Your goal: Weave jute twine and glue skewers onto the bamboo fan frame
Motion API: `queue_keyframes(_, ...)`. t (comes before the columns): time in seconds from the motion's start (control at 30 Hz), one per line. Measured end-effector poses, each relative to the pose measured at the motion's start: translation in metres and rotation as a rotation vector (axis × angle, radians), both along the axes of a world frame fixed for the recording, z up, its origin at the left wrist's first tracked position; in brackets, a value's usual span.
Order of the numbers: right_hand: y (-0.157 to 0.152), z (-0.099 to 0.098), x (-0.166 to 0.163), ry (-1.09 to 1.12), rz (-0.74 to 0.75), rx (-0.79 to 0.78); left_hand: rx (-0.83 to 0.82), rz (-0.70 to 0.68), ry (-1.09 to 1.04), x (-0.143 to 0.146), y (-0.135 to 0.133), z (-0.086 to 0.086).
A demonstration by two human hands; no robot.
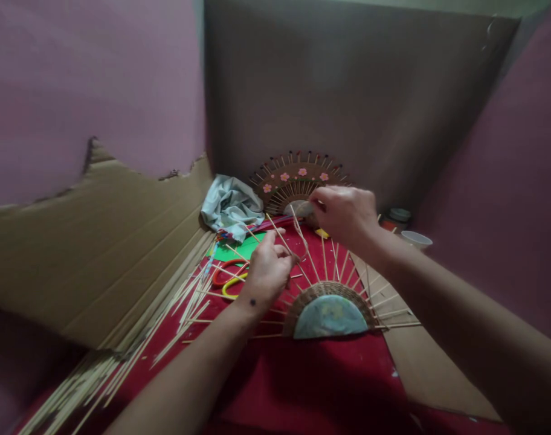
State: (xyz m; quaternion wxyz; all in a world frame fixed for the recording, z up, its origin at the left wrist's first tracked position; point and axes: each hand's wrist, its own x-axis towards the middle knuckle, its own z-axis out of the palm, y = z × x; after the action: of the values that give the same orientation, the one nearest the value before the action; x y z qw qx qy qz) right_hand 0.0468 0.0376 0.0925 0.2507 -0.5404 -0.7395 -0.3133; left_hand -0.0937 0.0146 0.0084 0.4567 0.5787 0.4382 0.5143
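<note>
A half-round fan base (332, 317), pale blue with a yellowish patch, lies on the red cloth. A woven twine band (318, 291) borders its curved edge, and thin wooden sticks (324, 257) radiate from it. My left hand (270, 269) is closed on one of the sticks at the upper left of the fan. A loose loop of thin string (301, 235) hangs beside the neighbouring stick. Above the fan's far side, my right hand (345, 211) is raised in a pinch, with the string leading up towards its fingertips.
Scissors with orange and yellow handles (232, 278) lie left of my left hand, near green paper (241, 248). Loose sticks (180, 326) are scattered leftward. Behind stand a crumpled cloth (232, 205) and a flower-decorated fan (293, 175). A white cup (415, 240) is at right.
</note>
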Motion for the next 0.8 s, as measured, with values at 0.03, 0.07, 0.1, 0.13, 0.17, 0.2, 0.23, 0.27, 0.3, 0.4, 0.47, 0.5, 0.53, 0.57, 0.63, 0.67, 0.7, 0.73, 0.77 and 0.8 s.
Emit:
queue_keyframes(0.03, -0.013, -0.002, 0.007, 0.007, 0.007, 0.005, -0.003, 0.006, 0.006, 0.0, 0.001, -0.001)
queue_keyframes(0.07, -0.026, -0.004, 0.015, 0.011, 0.009, -0.019, -0.01, 0.009, 0.008, -0.001, 0.002, -0.002)
queue_keyframes(0.1, -0.038, -0.008, 0.024, 0.018, -0.001, -0.049, -0.017, 0.009, 0.005, -0.001, 0.003, -0.003)
queue_keyframes(0.13, -0.05, -0.012, 0.033, 0.046, -0.008, -0.081, -0.023, 0.008, -0.002, -0.002, 0.004, -0.003)
queue_keyframes(0.17, -0.061, -0.016, 0.041, 0.082, -0.003, -0.132, -0.025, 0.004, -0.01, -0.002, 0.005, -0.003)
queue_keyframes(0.2, -0.071, -0.022, 0.049, 0.138, 0.015, -0.197, -0.026, 0.001, -0.016, -0.002, 0.005, -0.003)
queue_keyframes(0.23, -0.08, -0.029, 0.056, 0.198, 0.044, -0.279, -0.025, 0.001, -0.019, -0.002, 0.005, -0.004)
queue_keyframes(0.27, -0.089, -0.037, 0.062, 0.255, 0.063, -0.362, -0.022, 0.004, -0.022, -0.001, 0.005, -0.004)
queue_keyframes(0.3, -0.097, -0.046, 0.067, 0.308, 0.07, -0.437, -0.017, 0.008, -0.028, -0.001, 0.005, -0.004)
queue_keyframes(0.4, -0.117, -0.077, 0.077, 0.43, 0.105, -0.595, -0.004, 0.025, -0.044, 0.0, 0.006, -0.005)
queue_keyframes(0.47, -0.128, -0.099, 0.079, 0.502, 0.177, -0.633, 0.0, 0.03, -0.041, 0.001, 0.007, -0.005)
queue_keyframes(0.5, -0.133, -0.108, 0.079, 0.52, 0.2, -0.632, -0.001, 0.032, -0.034, 0.001, 0.007, -0.005)
queue_keyframes(0.53, -0.138, -0.116, 0.078, 0.518, 0.222, -0.62, -0.004, 0.034, -0.025, 0.001, 0.007, -0.004)
queue_keyframes(0.57, -0.143, -0.122, 0.077, 0.496, 0.244, -0.597, -0.007, 0.037, -0.019, 0.001, 0.007, -0.004)
queue_keyframes(0.63, -0.152, -0.126, 0.076, 0.42, 0.303, -0.528, -0.014, 0.044, -0.007, 0.002, 0.006, -0.002)
queue_keyframes(0.67, -0.158, -0.125, 0.076, 0.38, 0.346, -0.492, -0.02, 0.044, 0.003, 0.002, 0.006, -0.001)
queue_keyframes(0.7, -0.163, -0.122, 0.079, 0.348, 0.386, -0.472, -0.026, 0.044, 0.014, 0.002, 0.006, -0.001)
queue_keyframes(0.73, -0.169, -0.118, 0.083, 0.327, 0.42, -0.46, -0.036, 0.036, 0.032, 0.002, 0.006, 0.0)
queue_keyframes(0.77, -0.173, -0.113, 0.09, 0.319, 0.432, -0.449, -0.052, 0.044, 0.054, 0.002, 0.006, 0.0)
queue_keyframes(0.8, -0.178, -0.109, 0.1, 0.33, 0.416, -0.422, -0.064, 0.058, 0.064, 0.002, 0.007, 0.0)
